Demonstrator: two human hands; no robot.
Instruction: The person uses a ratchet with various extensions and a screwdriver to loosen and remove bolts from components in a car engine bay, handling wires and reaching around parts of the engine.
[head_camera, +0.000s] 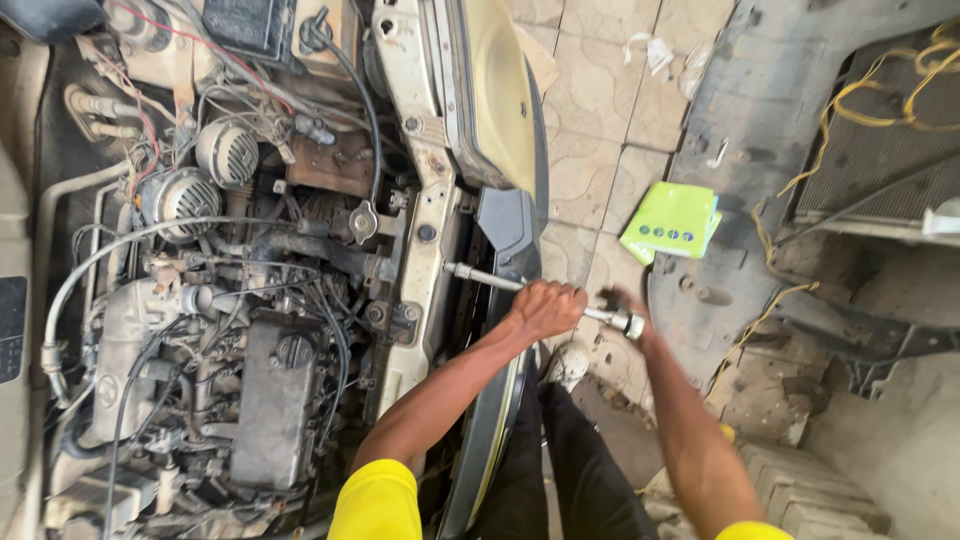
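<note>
Wrench (530, 288), a long silver bar, runs from the car's cream front panel (425, 270) out over the bumper (505, 220). The left hand (545, 308) has its fingers clenched around the middle of the bar; the right hand (625, 310) grips the outer end, fingers closed on the handle. Judged from the pose, a fastener on the panel is being turned, which calls for steady pressure at the tip. Hoses (120, 250) and the engine (270, 400) crowd the bay beside it. A green packet (672, 220) lies on the paved floor (590, 120), near a detached grey panel (760, 110).
</note>
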